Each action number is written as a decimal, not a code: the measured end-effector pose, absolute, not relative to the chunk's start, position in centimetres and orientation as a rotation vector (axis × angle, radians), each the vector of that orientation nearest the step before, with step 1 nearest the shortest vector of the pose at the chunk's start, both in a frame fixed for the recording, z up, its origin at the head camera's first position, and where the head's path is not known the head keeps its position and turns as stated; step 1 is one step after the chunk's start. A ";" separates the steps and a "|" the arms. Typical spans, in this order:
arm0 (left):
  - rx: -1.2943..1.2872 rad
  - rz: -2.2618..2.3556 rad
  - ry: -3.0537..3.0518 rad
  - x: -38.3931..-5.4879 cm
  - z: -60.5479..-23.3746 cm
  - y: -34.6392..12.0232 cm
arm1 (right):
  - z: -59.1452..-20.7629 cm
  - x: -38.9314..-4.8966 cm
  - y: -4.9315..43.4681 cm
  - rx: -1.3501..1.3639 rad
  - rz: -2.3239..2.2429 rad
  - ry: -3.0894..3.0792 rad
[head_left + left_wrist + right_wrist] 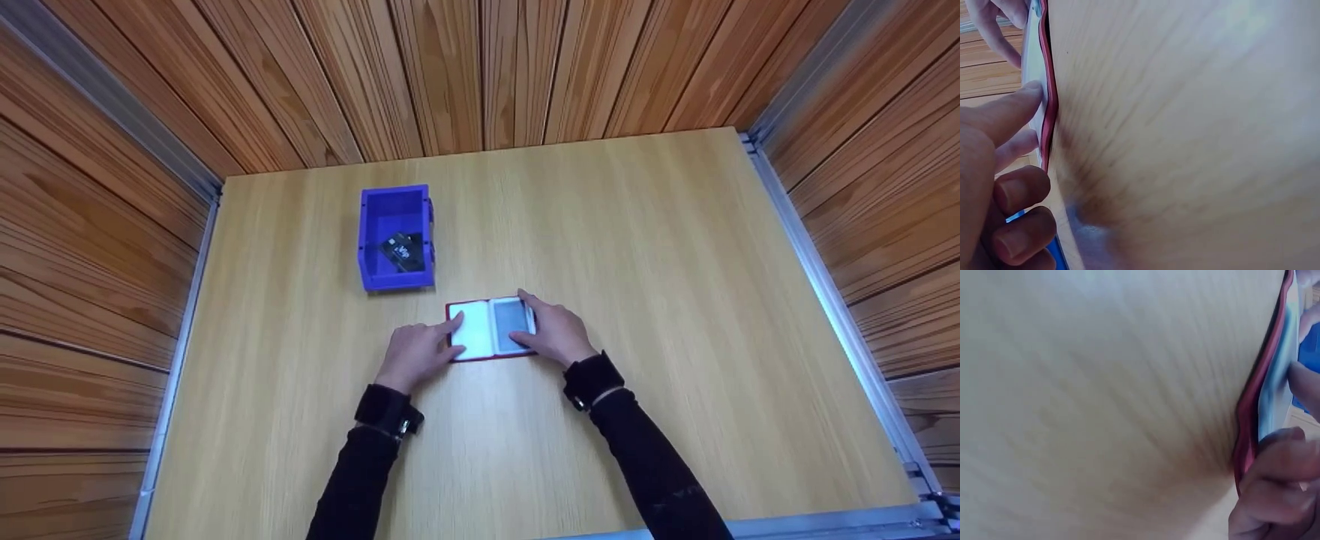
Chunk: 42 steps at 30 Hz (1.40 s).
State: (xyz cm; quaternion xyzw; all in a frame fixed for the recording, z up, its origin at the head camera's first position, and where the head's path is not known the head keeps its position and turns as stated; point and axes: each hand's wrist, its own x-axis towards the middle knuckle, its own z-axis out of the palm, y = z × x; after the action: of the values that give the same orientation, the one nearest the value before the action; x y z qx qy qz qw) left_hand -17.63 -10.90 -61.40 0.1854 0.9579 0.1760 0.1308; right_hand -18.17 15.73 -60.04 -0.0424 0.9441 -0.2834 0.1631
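A small card holder [474,331] with a red cover lies opened flat on the table, its left page whitish and its right page holding blue-grey sleeves. My left hand [417,349] presses the left page with thumb and index finger; its other fingers [1024,236] are curled in beside the cover. At the opposite side, my right hand [559,330] holds the right page, thumb on the sleeves and index finger at the far corner. Seen from the right wrist, curled fingers [1280,484] sit against the red cover's edge. The cover's underside is hidden.
Beyond the holder, left of centre, stands a blue-purple bin [397,281]. Black cards [403,252] lie inside it, one printed "Vip". The wooden table [675,300] is bounded by metal rails [832,277] and wood-panelled walls [450,75].
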 end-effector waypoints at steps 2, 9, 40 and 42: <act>0.536 0.508 2.782 -17.7 -61.4 -10.9 | -60.0 -18.3 16.1 -0.115 -0.834 2.671; 0.527 0.504 2.770 -17.7 -61.4 -11.0 | -60.1 -18.6 16.7 -0.077 -0.912 2.623; 0.526 0.531 2.758 -17.5 -61.6 -11.0 | -59.9 -19.6 16.6 -0.226 -0.949 2.610; 0.528 0.529 2.758 -17.5 -61.7 -11.0 | -59.9 -19.6 16.6 -0.228 -0.943 2.620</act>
State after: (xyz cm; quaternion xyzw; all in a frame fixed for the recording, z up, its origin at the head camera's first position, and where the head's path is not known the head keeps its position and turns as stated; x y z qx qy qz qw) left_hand -17.51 -11.01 -61.67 0.1829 0.9555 0.1832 0.1414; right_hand -19.57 16.55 -59.88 -0.0802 0.9236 -0.3324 0.1732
